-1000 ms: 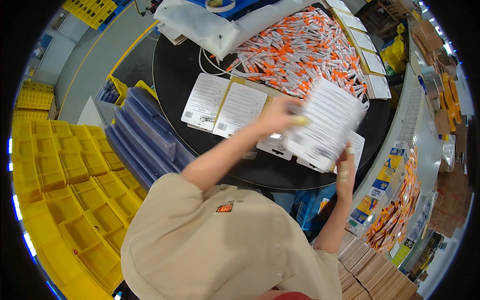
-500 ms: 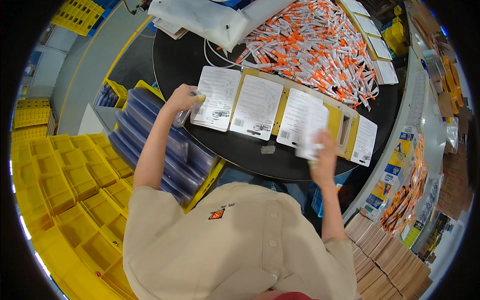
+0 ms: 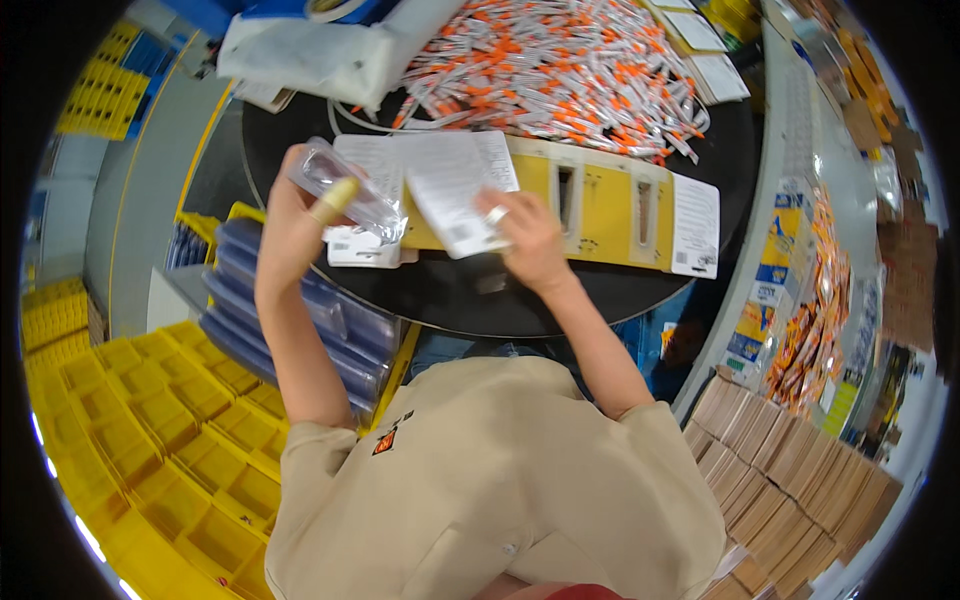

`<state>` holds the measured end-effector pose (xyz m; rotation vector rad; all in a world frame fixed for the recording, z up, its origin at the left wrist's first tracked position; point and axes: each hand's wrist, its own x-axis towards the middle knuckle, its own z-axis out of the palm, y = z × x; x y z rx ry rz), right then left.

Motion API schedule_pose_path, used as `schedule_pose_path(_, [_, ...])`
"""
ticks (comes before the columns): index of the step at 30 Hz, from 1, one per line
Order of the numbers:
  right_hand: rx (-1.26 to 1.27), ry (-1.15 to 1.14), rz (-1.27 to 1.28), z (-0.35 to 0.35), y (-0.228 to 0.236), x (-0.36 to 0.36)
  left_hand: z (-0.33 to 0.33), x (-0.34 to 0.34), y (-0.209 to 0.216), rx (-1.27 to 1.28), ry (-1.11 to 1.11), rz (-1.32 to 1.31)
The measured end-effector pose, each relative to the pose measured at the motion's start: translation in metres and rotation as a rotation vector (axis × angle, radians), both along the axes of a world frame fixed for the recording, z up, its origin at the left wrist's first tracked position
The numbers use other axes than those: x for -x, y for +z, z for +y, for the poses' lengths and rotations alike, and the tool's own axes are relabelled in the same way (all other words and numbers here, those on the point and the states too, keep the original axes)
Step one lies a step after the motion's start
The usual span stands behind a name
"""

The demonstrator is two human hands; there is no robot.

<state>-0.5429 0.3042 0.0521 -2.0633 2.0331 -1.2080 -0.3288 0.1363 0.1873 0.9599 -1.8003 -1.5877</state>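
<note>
My left hand (image 3: pixel 282 232), a yellow cover on one finger, grips a clear plastic blister shell (image 3: pixel 350 185), possibly several nested, above the left end of a yellow fixture (image 3: pixel 606 212). White printed cards (image 3: pixel 446 190) are pinched in my right hand (image 3: pixel 535 240), tilted and blurred over the fixture's left half; a white band circles one of its fingers. Below the shell, another card stack (image 3: pixel 362 248) lies on the fixture's left end. A single card (image 3: pixel 696 228) covers the far right end. Between them, two slotted openings show in the fixture.
A big heap of white tubes with orange caps (image 3: pixel 560 75) covers the back of the round black table (image 3: pixel 480 305). A white plastic bag (image 3: pixel 300 62) lies at back left. Stacked clear shells (image 3: pixel 290 320) and yellow trays (image 3: pixel 170 420) stand left, brown cartons (image 3: pixel 780 480) right.
My right hand has swept left with the cards, baring the fixture's middle. My left hand has raised the blister shell off the table edge. The whole view has shifted.
</note>
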Motion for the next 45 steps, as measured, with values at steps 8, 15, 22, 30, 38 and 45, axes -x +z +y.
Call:
schedule_pose_path(8, [0.895, -0.802, -0.965, 0.149, 0.06, 0.241, 0.09, 0.177, -0.077, 0.249, -0.46, -0.227])
schedule_pose_path(15, [0.231, -0.566, -0.766, 0.105, 0.022, 0.326, 0.142, 0.298, -0.114, 0.294, -0.576, -0.419])
schedule_pose_path(22, [-0.457, -0.588, 0.06, 0.046, -0.035, 0.35, 0.149, 0.32, -0.12, 0.367, -0.49, -0.772])
schedule_pose_path(30, [-0.097, -0.103, -0.082, 0.089, -0.002, 0.244, 0.1, 0.249, -0.125, 0.164, -0.41, -0.37])
schedule_pose_path(38, [-0.357, -0.02, 0.312, 0.108, 0.01, 0.2, 0.083, 0.232, -0.114, 0.468, -0.382, -0.775])
schedule_pose_path(45, [-0.069, -0.386, -0.127, -0.005, -0.021, 0.206, 0.074, 0.196, -0.116, 0.5, -0.34, -0.814])
